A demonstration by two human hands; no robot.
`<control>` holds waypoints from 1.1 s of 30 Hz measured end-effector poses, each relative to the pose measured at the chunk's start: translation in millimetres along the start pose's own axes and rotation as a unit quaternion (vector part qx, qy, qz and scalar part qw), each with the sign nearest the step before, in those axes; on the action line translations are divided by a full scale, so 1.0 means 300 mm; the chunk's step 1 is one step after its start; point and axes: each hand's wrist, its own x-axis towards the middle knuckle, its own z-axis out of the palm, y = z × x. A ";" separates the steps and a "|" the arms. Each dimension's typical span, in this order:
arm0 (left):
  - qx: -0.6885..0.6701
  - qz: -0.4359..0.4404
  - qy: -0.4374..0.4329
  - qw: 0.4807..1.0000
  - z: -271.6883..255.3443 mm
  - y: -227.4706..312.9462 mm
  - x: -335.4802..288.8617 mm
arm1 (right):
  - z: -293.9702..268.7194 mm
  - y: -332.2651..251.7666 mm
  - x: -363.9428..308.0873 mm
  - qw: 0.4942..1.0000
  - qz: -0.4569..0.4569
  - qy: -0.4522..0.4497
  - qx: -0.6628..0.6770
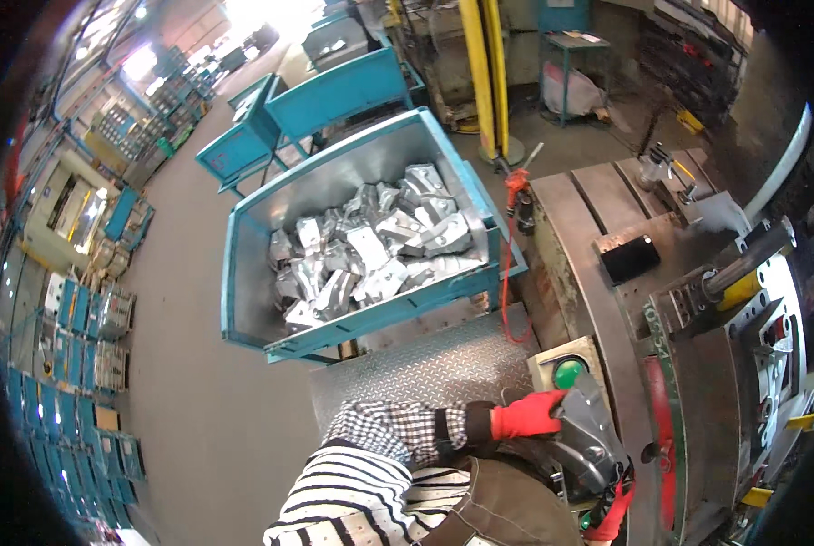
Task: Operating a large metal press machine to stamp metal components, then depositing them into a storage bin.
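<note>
The person stands at a steel press bed (607,196), both hands in red work gloves. The left hand (527,414) reaches across from a checked sleeve (398,428) and grips the near edge of a grey stamped sheet-metal part (589,432), fingers curled closed over its rim. The part lies tilted in front of the person, just beside the grey control box with the round green push button (569,371), its upper edge almost touching the box.

The right hand (614,514) appears only as a strip of red glove at the lower end of the same metal part, against its underside. Whether its fingers are closed on the part cannot be told; most of the hand is hidden.

To the right of the part sits the press die (771,355), with a red-painted edge (662,409) and a yellow-tipped guide post (743,289).

To the left, well apart from the hands, a blue steel bin (243,273) holds a heap of shiny pressed metal pieces (370,255). A ribbed steel floor plate (434,359) lies between the bin and the person. More blue bins (334,91) stand behind it.
</note>
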 end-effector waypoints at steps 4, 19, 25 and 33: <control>-0.121 -0.038 0.068 0.990 -0.097 -0.052 -0.254 | 0.154 -0.035 -0.070 0.992 0.043 -0.117 0.023; -0.303 -0.086 0.310 0.897 -0.411 -0.405 -0.748 | 0.977 -0.087 -0.023 0.888 0.047 -0.450 -0.084; -0.345 -0.123 0.441 0.819 -0.723 -0.675 -0.754 | 1.572 -0.123 0.144 0.776 -0.019 -0.548 -0.311; -0.191 -0.364 0.551 0.726 -1.242 -1.273 -0.754 | 2.132 -0.333 0.850 0.761 -0.377 -0.058 -0.526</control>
